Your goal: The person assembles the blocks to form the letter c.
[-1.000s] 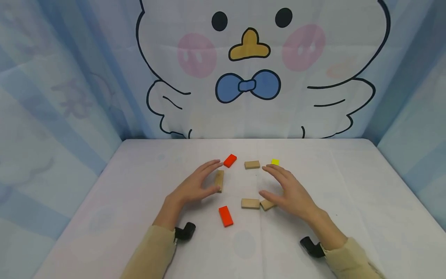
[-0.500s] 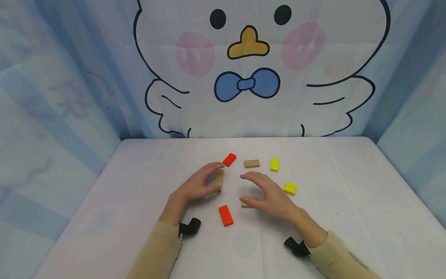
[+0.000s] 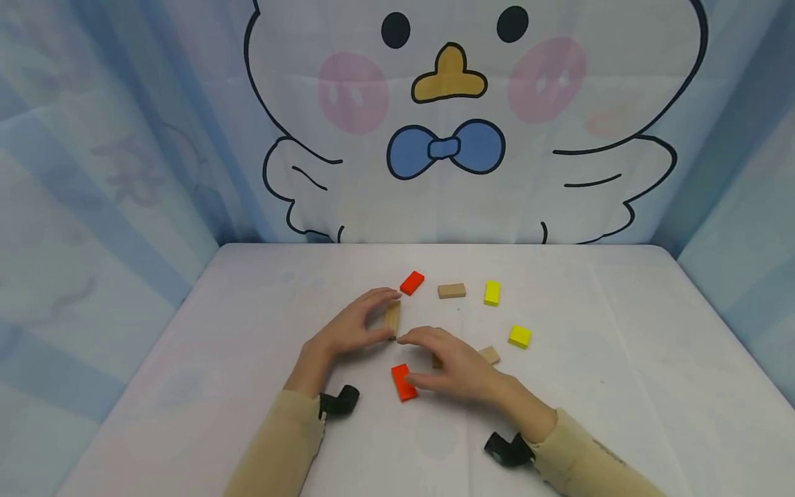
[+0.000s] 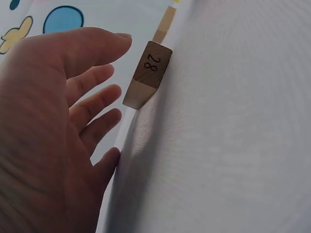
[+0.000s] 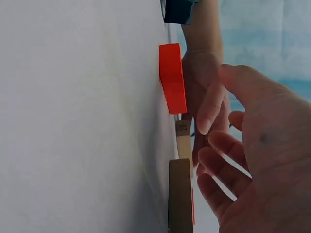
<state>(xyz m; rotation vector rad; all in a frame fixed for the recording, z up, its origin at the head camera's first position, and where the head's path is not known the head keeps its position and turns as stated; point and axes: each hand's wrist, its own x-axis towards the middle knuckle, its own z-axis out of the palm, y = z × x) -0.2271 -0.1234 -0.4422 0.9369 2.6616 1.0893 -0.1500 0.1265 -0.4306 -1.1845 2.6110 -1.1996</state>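
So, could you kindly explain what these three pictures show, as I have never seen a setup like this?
No machine here: a person works with two bare hands, wearing three cameras. The wide picture comes from the head, looking down at a white table before a cartoon-bird curtain. The other two come from cameras on each wrist, so they look sideways and very close.

Small blocks lie scattered on the table: two red, two yellow, several plain wood. The left hand curves around a wooden block standing on edge; the left wrist view shows "28" printed on it, with the fingers apart from it. The right hand hovers over the near red block, thumb close to it. Neither hand holds anything.
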